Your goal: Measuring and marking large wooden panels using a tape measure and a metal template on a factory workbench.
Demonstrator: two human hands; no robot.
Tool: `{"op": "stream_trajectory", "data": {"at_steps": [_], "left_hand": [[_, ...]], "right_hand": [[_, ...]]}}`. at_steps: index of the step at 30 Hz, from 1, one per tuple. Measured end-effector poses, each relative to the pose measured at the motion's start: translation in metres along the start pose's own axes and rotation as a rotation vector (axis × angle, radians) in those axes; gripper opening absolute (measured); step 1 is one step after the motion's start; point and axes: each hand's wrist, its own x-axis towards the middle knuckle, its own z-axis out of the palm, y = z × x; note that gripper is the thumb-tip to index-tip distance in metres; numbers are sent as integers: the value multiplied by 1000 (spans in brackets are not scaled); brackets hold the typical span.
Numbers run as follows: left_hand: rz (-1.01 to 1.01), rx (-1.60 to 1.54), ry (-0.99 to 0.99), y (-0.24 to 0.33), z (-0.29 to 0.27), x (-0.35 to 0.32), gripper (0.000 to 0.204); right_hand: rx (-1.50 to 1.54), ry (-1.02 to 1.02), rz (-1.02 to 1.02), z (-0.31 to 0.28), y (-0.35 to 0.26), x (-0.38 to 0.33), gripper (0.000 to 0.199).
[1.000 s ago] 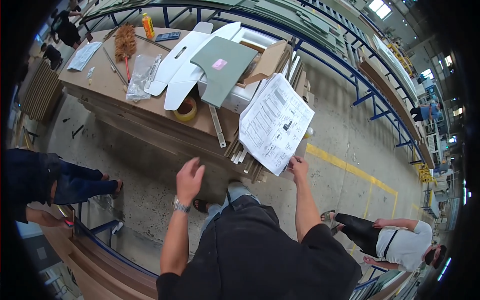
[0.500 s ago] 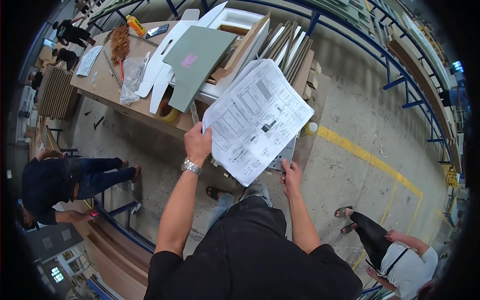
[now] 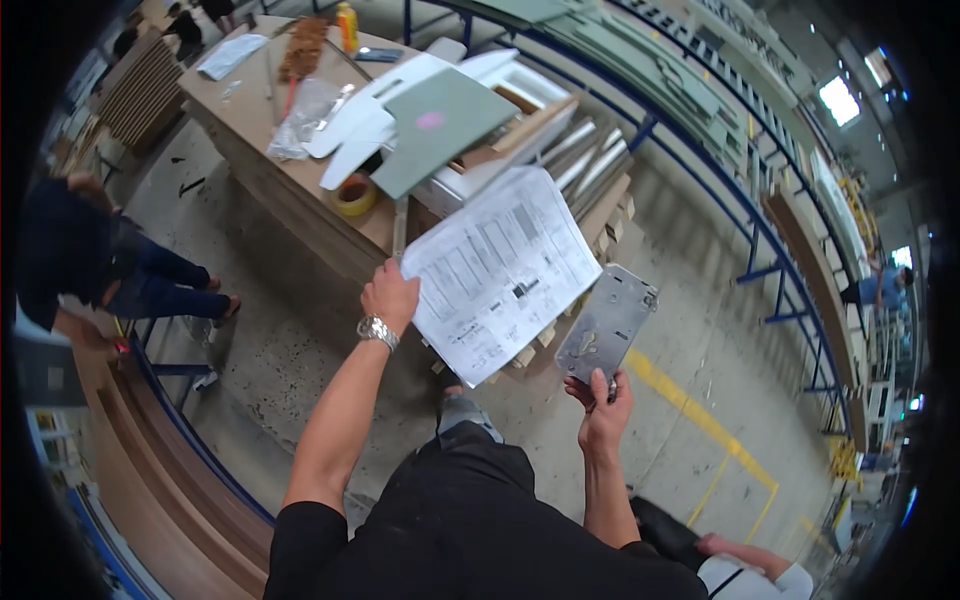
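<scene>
Left hand (image 3: 390, 296) grips the printed sheet (image 3: 503, 270) just in front of the workbench (image 3: 300, 200); right hand (image 3: 602, 408) holds a metal plate (image 3: 606, 325) right of it.

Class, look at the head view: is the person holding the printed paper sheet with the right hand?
No: the left hand grips the printed paper sheet, while the right hand holds a grey metal plate.

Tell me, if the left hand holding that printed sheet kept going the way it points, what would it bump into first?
Probably the edge of the brown wooden worktable, near the yellowish roll of tape. The left hand points up the picture toward them, gripping the white printed paper sheet; depth is hard to judge.
</scene>
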Motion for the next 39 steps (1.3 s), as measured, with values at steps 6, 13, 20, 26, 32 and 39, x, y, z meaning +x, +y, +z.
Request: {"op": "stream_trajectory", "data": {"at_steps": [6,13,20,26,32,39], "left_hand": [[146,-554,182,-30,-115,-145,34],[-20,-1440,277,-159,-164,-348,54],[-397,-1827,919,-245,-124,-515,35],[-702,-1779,1251,-279,-136,-630,38],[-960,-1502,1147,-302,-149,-678,47],[-739,-1784,1745,-273,-122,-707,47]], "right_hand": [[-536,-430,-640,66,28,-43,30],[-622,-1180,-938,175,72,-193,32],[-558,-1931,-42,198,160,-353,35],[-720,-2368,52,264,246,-434,36],[-880,-2233,621,314,301,-556,27],[-1007,-2018,1063,318,363,-611,7]]}}
